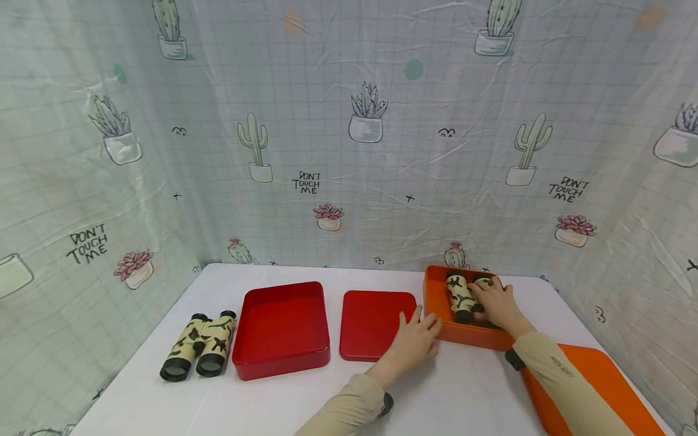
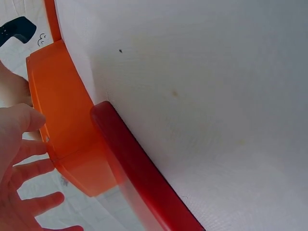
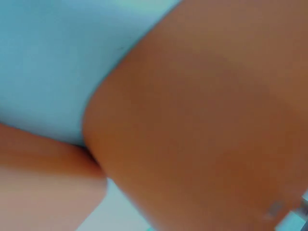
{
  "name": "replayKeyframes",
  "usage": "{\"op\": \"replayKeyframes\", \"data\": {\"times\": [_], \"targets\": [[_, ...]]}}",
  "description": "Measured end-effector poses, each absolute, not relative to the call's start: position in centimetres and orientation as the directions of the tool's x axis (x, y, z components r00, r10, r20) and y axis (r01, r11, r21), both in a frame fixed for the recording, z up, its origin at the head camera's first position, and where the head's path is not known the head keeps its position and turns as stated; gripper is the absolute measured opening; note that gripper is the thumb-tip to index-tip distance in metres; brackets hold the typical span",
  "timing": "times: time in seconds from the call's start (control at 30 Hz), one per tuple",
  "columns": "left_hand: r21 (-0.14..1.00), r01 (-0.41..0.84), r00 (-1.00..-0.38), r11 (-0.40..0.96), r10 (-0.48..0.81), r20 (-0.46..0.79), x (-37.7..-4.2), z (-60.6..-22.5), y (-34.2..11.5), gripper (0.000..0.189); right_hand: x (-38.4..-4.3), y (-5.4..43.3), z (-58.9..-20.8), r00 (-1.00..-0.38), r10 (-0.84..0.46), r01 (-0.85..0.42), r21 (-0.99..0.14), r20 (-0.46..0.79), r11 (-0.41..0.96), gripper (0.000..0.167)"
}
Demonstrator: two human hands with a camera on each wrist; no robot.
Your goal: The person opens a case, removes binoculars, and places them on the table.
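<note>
A pair of camouflage-patterned binoculars (image 1: 460, 293) lies inside the orange box (image 1: 474, 336) at the back right. My right hand (image 1: 498, 306) reaches over the box's right side and grips the right barrel, hiding much of it. At the box's front left corner is my left hand (image 1: 411, 345), its fingers spread and extended, fingertips right at the rim. The left wrist view shows that thumb and fingers along the box's upper edge. The left hand also overlaps the right edge of a red lid (image 1: 376, 324) in the head view. The right wrist view is blurred, filled mostly by orange surfaces.
Left of the lid stands an open red box (image 1: 283, 327). Farther left, a second pair of camouflage binoculars (image 1: 215, 342) lies on the white table (image 1: 452, 399). An orange lid (image 1: 594, 375) is under the right forearm. A patterned curtain (image 1: 349, 169) hangs behind the table.
</note>
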State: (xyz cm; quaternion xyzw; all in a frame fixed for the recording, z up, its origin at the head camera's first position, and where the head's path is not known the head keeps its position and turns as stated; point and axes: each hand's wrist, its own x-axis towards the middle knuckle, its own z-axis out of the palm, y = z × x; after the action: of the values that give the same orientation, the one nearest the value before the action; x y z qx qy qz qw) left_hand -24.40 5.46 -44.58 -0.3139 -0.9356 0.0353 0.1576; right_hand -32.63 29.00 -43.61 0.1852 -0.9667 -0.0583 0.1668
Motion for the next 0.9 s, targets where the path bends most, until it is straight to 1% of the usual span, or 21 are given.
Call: {"op": "replayKeyframes", "data": {"times": [0.13, 0.27, 0.47, 0.73, 0.9], "targets": [[-0.141, 0.586, -0.756, 0.798, 0.601, 0.258, -24.5, -44.8, 5.6, 0.048, -32.1, 28.8, -43.0, -0.857, -0.387, -0.356, 0.153, 0.339, 0.922, 0.065], [-0.148, 0.588, -0.75, 0.795, 0.604, 0.27, -24.5, -44.8, 5.6, 0.048, -31.6, 28.7, -42.5, -0.847, -0.397, -0.364, 0.157, 0.355, 0.918, 0.067], [-0.159, 0.589, -0.741, 0.792, 0.608, 0.286, -24.5, -44.9, 5.6, 0.047, -30.8, 28.6, -41.6, -0.847, -0.391, -0.353, 0.169, 0.36, 0.92, 0.068], [-0.153, 0.593, -0.736, 0.791, 0.609, 0.295, -24.6, -45.1, 5.6, 0.046, -29.4, 28.8, -40.6, -0.841, -0.385, -0.361, 0.135, 0.381, 0.923, 0.069], [-0.139, 0.595, -0.735, 0.791, 0.606, 0.305, -24.8, -45.1, 5.4, 0.048, -28.5, 28.9, -39.9, -0.849, -0.372, -0.354, 0.119, 0.375, 0.928, 0.069]]}}
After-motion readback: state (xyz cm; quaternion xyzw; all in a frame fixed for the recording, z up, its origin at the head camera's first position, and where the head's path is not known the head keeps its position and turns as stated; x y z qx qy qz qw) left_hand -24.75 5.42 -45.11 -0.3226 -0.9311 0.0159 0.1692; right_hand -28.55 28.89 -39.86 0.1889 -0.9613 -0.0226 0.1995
